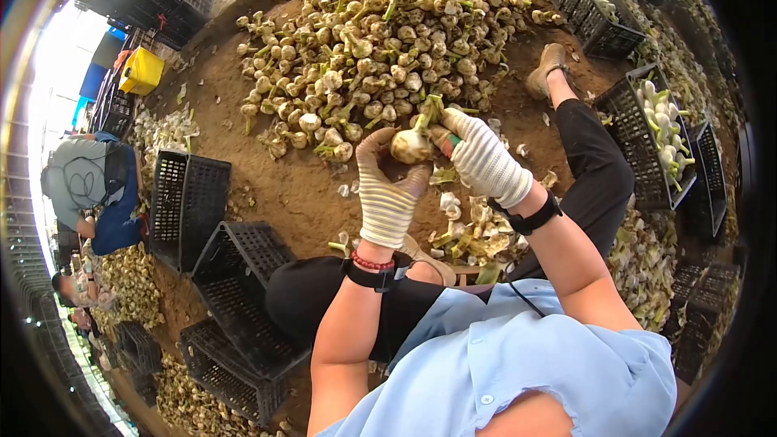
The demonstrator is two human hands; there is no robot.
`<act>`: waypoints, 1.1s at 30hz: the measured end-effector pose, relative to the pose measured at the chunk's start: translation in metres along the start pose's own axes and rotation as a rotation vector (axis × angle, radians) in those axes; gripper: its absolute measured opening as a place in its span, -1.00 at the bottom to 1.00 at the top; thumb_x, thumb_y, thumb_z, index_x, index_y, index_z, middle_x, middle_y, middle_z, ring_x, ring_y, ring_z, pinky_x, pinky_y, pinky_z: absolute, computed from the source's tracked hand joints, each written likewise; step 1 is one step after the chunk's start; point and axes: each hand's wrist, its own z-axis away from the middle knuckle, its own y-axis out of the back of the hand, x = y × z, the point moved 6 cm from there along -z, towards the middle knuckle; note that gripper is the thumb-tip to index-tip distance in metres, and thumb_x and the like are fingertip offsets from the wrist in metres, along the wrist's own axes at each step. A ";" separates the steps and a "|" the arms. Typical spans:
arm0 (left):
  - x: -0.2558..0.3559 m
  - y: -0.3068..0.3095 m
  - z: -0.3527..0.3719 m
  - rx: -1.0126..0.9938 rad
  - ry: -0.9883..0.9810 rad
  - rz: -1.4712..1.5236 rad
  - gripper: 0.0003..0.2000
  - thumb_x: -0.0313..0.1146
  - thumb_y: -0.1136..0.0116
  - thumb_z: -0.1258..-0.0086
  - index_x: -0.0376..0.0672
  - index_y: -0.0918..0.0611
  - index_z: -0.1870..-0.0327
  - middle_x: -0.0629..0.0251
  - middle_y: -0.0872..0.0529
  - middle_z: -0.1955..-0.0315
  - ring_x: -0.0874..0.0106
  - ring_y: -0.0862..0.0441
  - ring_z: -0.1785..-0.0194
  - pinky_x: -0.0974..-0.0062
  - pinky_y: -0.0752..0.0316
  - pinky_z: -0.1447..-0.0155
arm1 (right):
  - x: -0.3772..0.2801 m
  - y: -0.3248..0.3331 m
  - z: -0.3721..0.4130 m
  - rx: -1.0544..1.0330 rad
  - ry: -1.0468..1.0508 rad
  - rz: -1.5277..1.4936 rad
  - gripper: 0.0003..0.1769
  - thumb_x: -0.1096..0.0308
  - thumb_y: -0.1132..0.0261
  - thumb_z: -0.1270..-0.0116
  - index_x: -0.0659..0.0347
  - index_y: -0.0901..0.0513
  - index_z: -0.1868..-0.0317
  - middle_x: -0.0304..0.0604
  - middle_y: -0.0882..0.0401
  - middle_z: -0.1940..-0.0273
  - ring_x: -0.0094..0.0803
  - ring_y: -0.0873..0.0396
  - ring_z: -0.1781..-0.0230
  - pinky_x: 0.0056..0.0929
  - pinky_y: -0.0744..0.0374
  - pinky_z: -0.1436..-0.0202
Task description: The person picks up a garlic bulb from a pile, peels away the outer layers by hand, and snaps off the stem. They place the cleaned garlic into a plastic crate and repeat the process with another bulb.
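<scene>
In front of me, my left hand [387,194], in a striped knit glove with a dirt-stained palm and fingers, is closed around a garlic bulb [411,146]. The bulb's short green stem [429,113] points up and to the right. My right hand [488,158], in a similar striped glove, is closed beside the stem. A small tool with a red and green handle [451,144] shows in its grip; its working end is hidden. Just beyond both hands lies a large heap of untrimmed garlic bulbs [380,40] on the dirt floor.
Peelings and trimmed scraps [473,231] lie on the ground by my legs. Black crates [243,283] stand at my left. At right, another black crate [635,133] holds white trimmed garlic [665,125]. A yellow bucket [142,71] and a bent-over person [93,186] are at far left.
</scene>
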 end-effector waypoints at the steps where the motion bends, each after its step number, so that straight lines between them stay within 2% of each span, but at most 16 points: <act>1: 0.002 0.001 -0.001 0.001 0.001 -0.003 -0.40 -0.59 -0.32 -0.18 -0.08 -0.38 -0.26 0.19 -0.53 -0.03 0.31 -0.59 -0.07 0.39 -0.61 -0.09 | 0.002 -0.002 0.002 0.000 0.000 -0.003 -0.74 0.46 -0.24 -0.37 0.41 -0.57 -0.02 0.10 -0.65 0.19 -0.19 -0.63 0.17 -0.31 -0.58 0.07; 3: -0.010 -0.004 -0.002 -0.039 0.284 0.542 -0.48 -0.35 -0.22 -0.37 -0.08 -0.31 -0.32 0.14 -0.55 -0.06 0.28 -0.63 -0.02 0.39 -0.65 0.00 | 0.014 -0.004 0.010 0.034 -0.169 -0.300 -0.71 0.46 -0.24 -0.37 0.41 -0.57 -0.06 0.12 -0.66 0.18 -0.18 -0.63 0.18 -0.31 -0.58 0.05; 4: -0.024 -0.007 -0.001 -0.083 0.395 0.692 -0.55 -0.03 -0.05 -0.48 -0.17 -0.47 -0.21 0.20 -0.65 0.04 0.35 -0.65 0.05 0.36 -0.63 0.02 | 0.007 0.000 0.014 -0.005 -0.179 -0.219 -0.70 0.46 -0.22 -0.41 0.40 -0.57 -0.10 -0.05 -0.68 0.18 -0.34 -0.60 0.19 -0.42 -0.56 0.06; 7: -0.045 -0.005 -0.005 -0.091 0.581 0.724 -0.53 0.05 0.01 -0.51 -0.18 -0.56 -0.14 0.22 -0.69 0.08 0.37 -0.66 0.07 0.38 -0.61 0.03 | -0.015 -0.005 0.026 -0.203 -0.285 -0.512 -0.72 0.47 -0.18 -0.45 0.39 -0.58 -0.11 -0.27 -0.64 0.21 -0.56 -0.50 0.22 -0.55 -0.52 0.10; 8: -0.053 0.000 -0.007 0.066 0.597 0.529 -0.51 0.08 0.05 -0.54 -0.21 -0.59 -0.12 0.24 -0.71 0.08 0.40 -0.65 0.10 0.44 -0.59 0.05 | -0.002 -0.012 0.035 -0.239 -0.425 -0.627 -0.73 0.49 -0.14 -0.48 0.36 -0.59 -0.11 -0.40 -0.57 0.24 -0.67 -0.39 0.23 -0.63 -0.47 0.12; 9: -0.098 0.022 -0.022 0.138 0.434 0.355 -0.60 -0.02 0.00 -0.56 -0.18 -0.58 -0.11 0.27 -0.70 0.15 0.44 -0.64 0.20 0.47 -0.59 0.10 | 0.001 -0.013 0.036 -0.233 -0.426 -0.627 -0.73 0.49 -0.14 -0.48 0.36 -0.59 -0.11 -0.40 -0.57 0.24 -0.67 -0.39 0.23 -0.63 -0.47 0.12; 12: -0.038 0.014 -0.018 0.140 0.183 -0.076 -0.80 -0.34 -0.24 -0.47 -0.14 -0.56 -0.02 0.39 -0.64 0.29 0.59 -0.52 0.34 0.63 -0.53 0.32 | 0.015 0.001 0.033 0.011 -0.483 -0.566 -0.72 0.51 -0.15 -0.45 0.32 -0.59 -0.12 -0.38 -0.56 0.30 -0.59 -0.39 0.31 -0.54 -0.48 0.21; 13: -0.005 -0.008 -0.009 0.032 0.212 -0.043 -0.77 -0.40 -0.29 -0.42 -0.15 -0.57 -0.03 0.40 -0.65 0.26 0.62 -0.54 0.29 0.63 -0.55 0.29 | 0.018 -0.002 0.038 0.029 -0.487 -0.569 -0.72 0.51 -0.15 -0.45 0.32 -0.59 -0.12 -0.38 -0.56 0.30 -0.59 -0.39 0.31 -0.54 -0.48 0.21; 17: -0.049 0.014 -0.008 0.182 0.247 0.257 -0.87 -0.42 -0.28 -0.43 -0.10 -0.65 0.05 0.37 -0.72 0.22 0.54 -0.64 0.29 0.57 -0.60 0.32 | 0.014 -0.014 0.053 -0.064 -0.368 -0.302 -0.73 0.47 -0.17 -0.43 0.37 -0.57 -0.09 -0.26 -0.65 0.21 -0.52 -0.47 0.30 -0.55 -0.51 0.15; 19: -0.061 0.043 -0.012 0.262 0.298 0.383 -0.80 -0.30 -0.33 -0.41 -0.12 -0.64 0.04 0.31 -0.73 0.16 0.42 -0.70 0.13 0.41 -0.67 0.09 | 0.010 0.009 0.050 0.019 -0.358 -0.448 -0.73 0.45 -0.16 -0.44 0.34 -0.58 -0.09 -0.25 -0.66 0.20 -0.51 -0.51 0.28 -0.53 -0.53 0.17; 20: -0.050 0.045 -0.010 0.272 0.289 0.403 -0.83 -0.30 -0.30 -0.43 -0.11 -0.64 0.08 0.33 -0.72 0.20 0.41 -0.70 0.20 0.41 -0.68 0.14 | 0.039 0.011 0.060 0.098 -0.636 -0.799 -0.71 0.42 -0.18 -0.44 0.32 -0.59 -0.11 -0.23 -0.67 0.17 -0.50 -0.56 0.22 -0.53 -0.55 0.15; 21: -0.041 0.044 -0.009 0.273 0.283 0.401 -0.83 -0.30 -0.30 -0.43 -0.11 -0.64 0.08 0.33 -0.72 0.20 0.41 -0.70 0.20 0.41 -0.68 0.14 | 0.059 0.018 0.068 0.127 -0.649 -0.862 -0.64 0.36 -0.21 -0.44 0.32 -0.56 -0.17 -0.24 -0.67 0.16 -0.50 -0.58 0.17 -0.53 -0.56 0.08; 25: -0.032 0.029 -0.002 0.115 0.267 0.312 -0.85 -0.32 -0.28 -0.45 -0.12 -0.65 0.06 0.41 -0.69 0.26 0.58 -0.63 0.30 0.60 -0.57 0.29 | 0.110 0.020 0.074 -0.245 -0.479 0.456 -0.51 0.32 -0.23 -0.40 0.32 -0.46 -0.29 0.16 -0.61 -0.01 0.02 -0.60 0.00 -0.20 -0.57 -0.07; 26: -0.027 0.025 -0.003 0.126 0.137 0.133 -0.86 -0.35 -0.29 -0.44 -0.13 -0.65 0.07 0.41 -0.69 0.26 0.61 -0.59 0.29 0.62 -0.55 0.24 | 0.079 0.020 0.060 -0.187 -0.425 0.434 -0.48 0.33 -0.24 -0.39 0.31 -0.43 -0.31 0.28 -0.53 -0.08 0.18 -0.52 -0.08 -0.09 -0.54 -0.13; 31: -0.003 0.008 0.008 0.133 -0.167 -0.345 -0.84 -0.50 -0.29 -0.42 -0.18 -0.64 0.03 0.41 -0.67 0.20 0.58 -0.57 0.16 0.57 -0.54 0.01 | -0.025 0.001 0.021 0.035 0.035 0.407 -0.73 0.34 -0.27 -0.36 0.31 -0.61 0.01 0.03 -0.63 0.25 0.00 -0.62 0.23 -0.15 -0.59 0.17; 33: 0.001 0.004 0.011 0.122 -0.192 -0.356 -0.76 -0.65 -0.29 -0.33 -0.25 -0.64 0.01 0.28 -0.70 0.17 0.52 -0.62 0.09 0.54 -0.57 -0.03 | -0.027 -0.007 0.020 0.040 0.044 0.485 -0.79 0.35 -0.28 -0.30 0.27 -0.62 0.12 -0.01 -0.61 0.32 -0.04 -0.61 0.25 -0.14 -0.58 0.21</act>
